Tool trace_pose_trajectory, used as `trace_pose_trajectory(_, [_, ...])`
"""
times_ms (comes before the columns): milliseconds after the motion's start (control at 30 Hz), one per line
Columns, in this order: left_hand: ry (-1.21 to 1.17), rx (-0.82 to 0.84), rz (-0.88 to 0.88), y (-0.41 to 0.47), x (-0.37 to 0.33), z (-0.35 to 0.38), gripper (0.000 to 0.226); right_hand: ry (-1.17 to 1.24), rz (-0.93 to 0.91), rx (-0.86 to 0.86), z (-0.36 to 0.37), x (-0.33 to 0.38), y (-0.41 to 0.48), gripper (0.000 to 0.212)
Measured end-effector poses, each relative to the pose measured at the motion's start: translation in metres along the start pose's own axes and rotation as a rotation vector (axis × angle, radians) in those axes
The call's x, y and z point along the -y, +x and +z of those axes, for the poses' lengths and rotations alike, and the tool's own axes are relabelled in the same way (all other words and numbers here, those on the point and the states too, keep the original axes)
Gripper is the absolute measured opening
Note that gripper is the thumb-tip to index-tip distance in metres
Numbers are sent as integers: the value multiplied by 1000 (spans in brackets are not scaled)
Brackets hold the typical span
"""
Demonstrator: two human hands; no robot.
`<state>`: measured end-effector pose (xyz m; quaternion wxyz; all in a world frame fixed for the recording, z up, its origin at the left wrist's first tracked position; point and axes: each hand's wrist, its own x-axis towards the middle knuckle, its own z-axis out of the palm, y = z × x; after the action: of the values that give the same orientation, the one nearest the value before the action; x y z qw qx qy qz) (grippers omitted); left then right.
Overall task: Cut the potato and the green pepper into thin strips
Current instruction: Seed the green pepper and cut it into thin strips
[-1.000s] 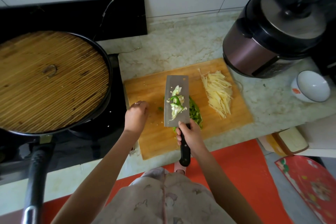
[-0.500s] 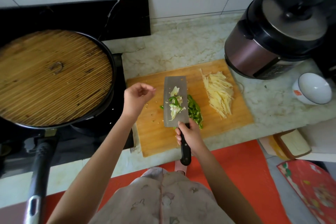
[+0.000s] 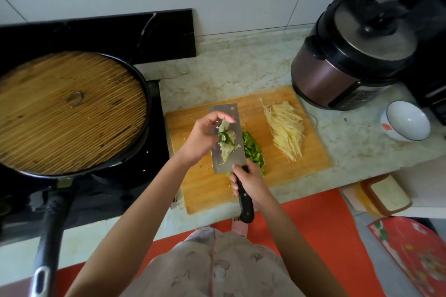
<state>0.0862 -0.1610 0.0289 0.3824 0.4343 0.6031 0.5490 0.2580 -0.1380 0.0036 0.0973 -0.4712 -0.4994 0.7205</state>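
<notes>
A wooden cutting board (image 3: 207,185) lies on the marble counter. Pale potato strips (image 3: 286,128) are heaped at its right side, and green pepper strips (image 3: 253,149) lie in the middle. My right hand (image 3: 251,181) grips the black handle of a cleaver (image 3: 229,161), held flat above the board. A small pile of pale and green pepper scraps (image 3: 226,144) rests on the blade. My left hand (image 3: 202,135) reaches over the blade, thumb and fingers curled around the top of that pile.
A black pan with a bamboo lid (image 3: 67,111) sits on the stove at left, its long handle (image 3: 48,231) pointing toward me. A pressure cooker (image 3: 350,55) stands behind the board's right corner. A white bowl (image 3: 407,120) sits beside it.
My left hand rose from the board's left part and moved right onto the cleaver blade, closing around the scraps. The cleaver stayed nearly still in my right hand.
</notes>
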Motion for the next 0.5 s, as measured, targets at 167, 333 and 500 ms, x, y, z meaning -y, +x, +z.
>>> trace_pose_trajectory(167, [-99,-69,-79,1,1,0,53,-20,10,20,2,0,-1,8])
trace_pose_trajectory(333, [85,-173,0,-1,-2,-4,40,-19,16,32,0,3,0,7])
trace_pose_trajectory(500, [-346,-531,-199,-4,2,-13,16,-39,-7,22,-10,9,-4,9])
